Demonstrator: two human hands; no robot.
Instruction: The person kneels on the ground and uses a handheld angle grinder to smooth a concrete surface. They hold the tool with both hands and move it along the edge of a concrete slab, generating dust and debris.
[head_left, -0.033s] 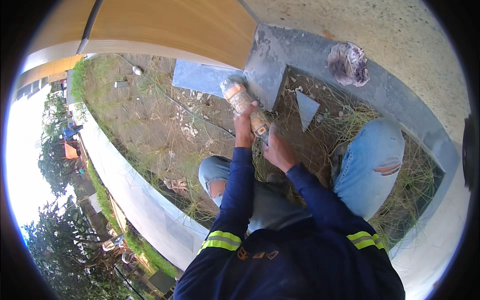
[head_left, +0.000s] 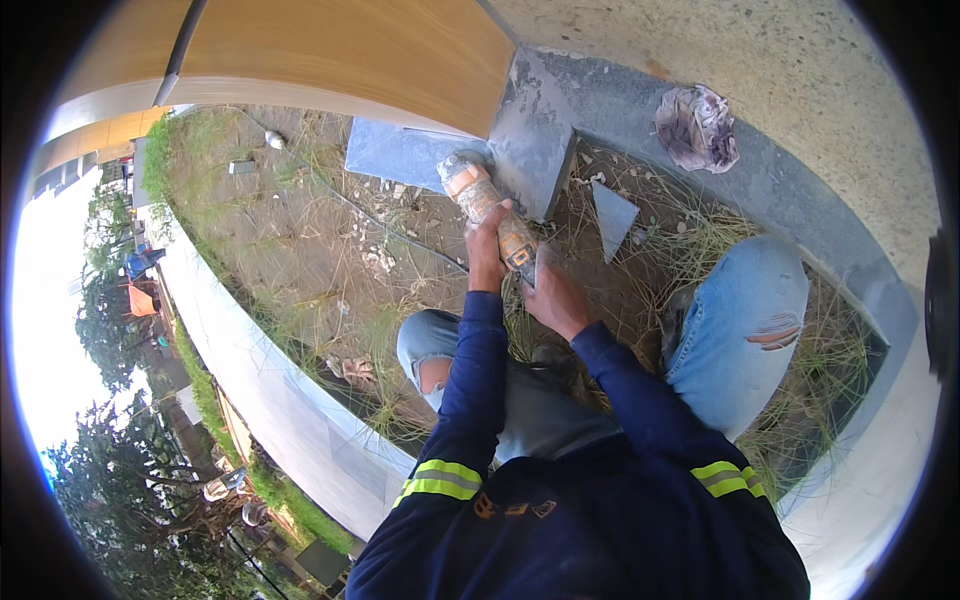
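Both my hands hold a dusty orange-and-grey angle grinder [head_left: 472,188], its body slanting up and to the left. My left hand [head_left: 487,243] wraps round the middle of the body. Behind it, my right hand [head_left: 556,297] grips the rear end. The grinder's head lies at the grey stone slab [head_left: 395,152], close to where it meets the grey stone ledge [head_left: 527,165] in the corner. Its disc is hidden, and I cannot tell whether it touches the stone.
A triangular stone offcut [head_left: 613,218] lies on the soil right of the grinder. Crumpled paper [head_left: 697,128] rests on the grey ledge. A cable [head_left: 375,228] runs across the dry grass at left. Wooden panelling [head_left: 340,60] rises beyond the slab, and a pale kerb [head_left: 290,375] borders the bed.
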